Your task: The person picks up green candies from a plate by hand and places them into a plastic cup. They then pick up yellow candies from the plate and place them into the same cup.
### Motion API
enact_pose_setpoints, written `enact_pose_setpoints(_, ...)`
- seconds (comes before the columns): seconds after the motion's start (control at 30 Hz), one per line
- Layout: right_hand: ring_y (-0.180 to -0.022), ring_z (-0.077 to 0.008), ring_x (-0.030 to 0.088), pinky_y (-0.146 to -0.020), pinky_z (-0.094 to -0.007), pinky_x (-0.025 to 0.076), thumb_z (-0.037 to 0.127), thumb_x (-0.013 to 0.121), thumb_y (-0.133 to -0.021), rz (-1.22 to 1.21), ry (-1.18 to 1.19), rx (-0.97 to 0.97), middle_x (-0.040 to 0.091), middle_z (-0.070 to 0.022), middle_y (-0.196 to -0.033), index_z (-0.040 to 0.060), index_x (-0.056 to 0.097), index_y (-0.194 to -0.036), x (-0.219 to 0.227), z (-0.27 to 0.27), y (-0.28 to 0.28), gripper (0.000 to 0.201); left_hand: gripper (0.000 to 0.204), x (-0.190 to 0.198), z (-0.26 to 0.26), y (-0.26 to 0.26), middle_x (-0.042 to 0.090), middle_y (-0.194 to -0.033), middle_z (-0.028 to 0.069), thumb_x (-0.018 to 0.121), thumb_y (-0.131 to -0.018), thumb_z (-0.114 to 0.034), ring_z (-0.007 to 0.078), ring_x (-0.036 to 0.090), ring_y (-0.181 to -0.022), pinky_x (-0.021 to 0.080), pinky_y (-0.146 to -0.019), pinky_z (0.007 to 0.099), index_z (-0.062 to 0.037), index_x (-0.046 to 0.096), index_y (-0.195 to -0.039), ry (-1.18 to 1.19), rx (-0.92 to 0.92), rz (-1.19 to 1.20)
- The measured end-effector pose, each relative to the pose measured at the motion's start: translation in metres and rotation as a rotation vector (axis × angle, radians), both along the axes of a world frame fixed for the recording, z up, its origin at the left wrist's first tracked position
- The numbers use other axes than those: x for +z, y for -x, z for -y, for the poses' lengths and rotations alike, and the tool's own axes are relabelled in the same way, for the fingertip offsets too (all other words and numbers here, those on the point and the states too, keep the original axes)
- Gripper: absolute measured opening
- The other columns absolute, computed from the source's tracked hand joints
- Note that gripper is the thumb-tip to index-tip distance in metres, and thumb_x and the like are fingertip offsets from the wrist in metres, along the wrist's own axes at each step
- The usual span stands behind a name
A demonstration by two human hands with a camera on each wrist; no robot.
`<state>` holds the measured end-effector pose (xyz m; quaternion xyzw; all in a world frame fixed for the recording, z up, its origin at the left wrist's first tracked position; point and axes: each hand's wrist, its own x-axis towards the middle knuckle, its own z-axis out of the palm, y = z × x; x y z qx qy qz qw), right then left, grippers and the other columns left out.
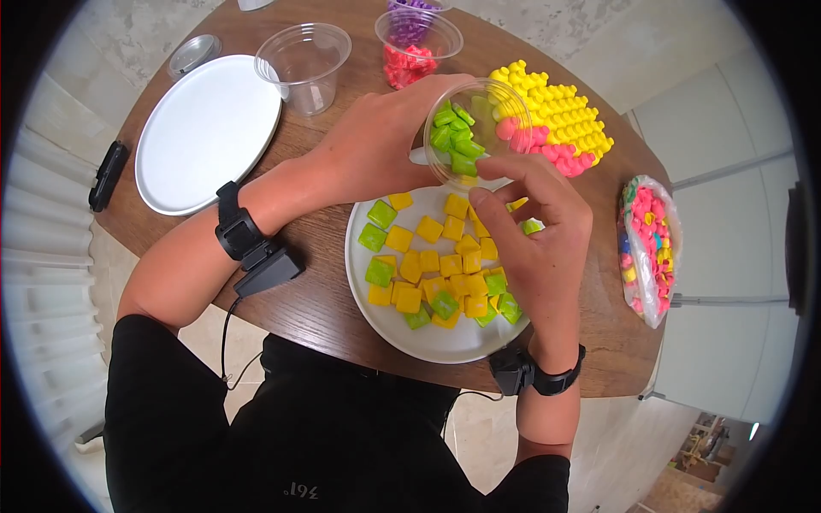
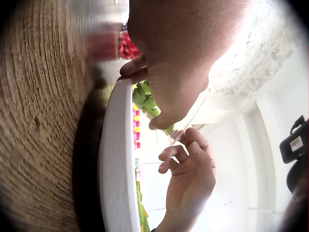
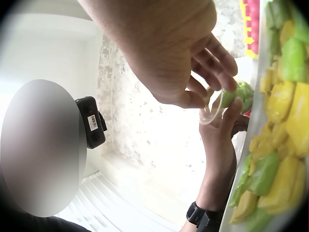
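The left hand grips a clear plastic cup, tilted over the far edge of a white plate. Green square pieces lie inside the cup. At the cup's rim is the right hand, thumb and index finger close together; whether a piece is between them cannot be told. Yellow squares and several green squares are spread over the plate. In the left wrist view the right hand has bent fingers beside the cup, near the left hand.
An empty white plate and an empty clear cup stand at the left. Behind are cups with red pieces and purple pieces. Yellow and pink bottle-shaped pieces stand at the back right, a filled plastic bag at the right edge.
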<state>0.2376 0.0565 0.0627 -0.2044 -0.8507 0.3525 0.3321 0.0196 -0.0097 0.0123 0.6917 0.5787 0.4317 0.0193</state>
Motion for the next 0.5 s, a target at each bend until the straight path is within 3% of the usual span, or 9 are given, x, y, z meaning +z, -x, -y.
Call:
enact_pose_setpoints(0.17,-0.076,-0.0162,0.074,-0.059,-0.0278,0.056,0.000,0.079,-0.087,0.041,-0.043,0.045,0.075,-0.0109,-0.101,-0.0001,0.076,-0.108,0.0007,0.0006,0.0004,0.022,0.095,-0.0006,-0.0003,-0.0004,0.065,-0.147,0.0126,0.094,-0.075,-0.015,0.0365,0.067,-0.130,0.059,-0.104,0.0453,-0.0130,0.047,-0.157,-0.001,0.002,-0.010)
enact_pose_setpoints(0.23,-0.077,-0.0179,0.076,-0.060,-0.0290,0.057,0.000,0.079,-0.087,0.045,0.029,0.042,0.078,-0.0128,-0.107,-0.0002,0.077,-0.111,0.0004,0.0031,0.0005,0.024,0.086,0.0002,0.0004,-0.0008,0.065,-0.148,0.0129,0.094,-0.080,-0.024,0.0346,0.068,-0.130,0.058,-0.105,0.0427,-0.0117,0.051,-0.153,0.007,0.026,-0.003)
enact_pose_setpoints(0.33,-0.077,-0.0187,0.077,-0.061,-0.0298,0.058,0.000,0.079,-0.087,0.077,-0.014,0.077,0.079,-0.0145,-0.115,0.0003,0.077,-0.113,-0.0033,0.0026,0.0010,0.026,0.085,0.0010,0.0006,-0.0010,0.065,-0.149,0.0130,0.093,-0.080,-0.024,0.0348,0.068,-0.130,0.058,-0.105,0.0428,-0.0117,0.051,-0.153,0.036,0.024,0.033)
enact_pose_setpoints(0.5,-0.076,-0.0183,0.077,-0.061,-0.0298,0.057,0.000,0.079,-0.087,0.040,0.009,0.075,0.079,-0.0145,-0.115,0.0011,0.077,-0.113,-0.0017,0.0039,0.0017,0.026,0.086,0.0009,0.0007,-0.0009,0.065,-0.148,0.0134,0.094,-0.080,-0.024,0.0345,0.068,-0.130,0.057,-0.105,0.0426,-0.0108,0.052,-0.153,0.023,0.021,0.051)
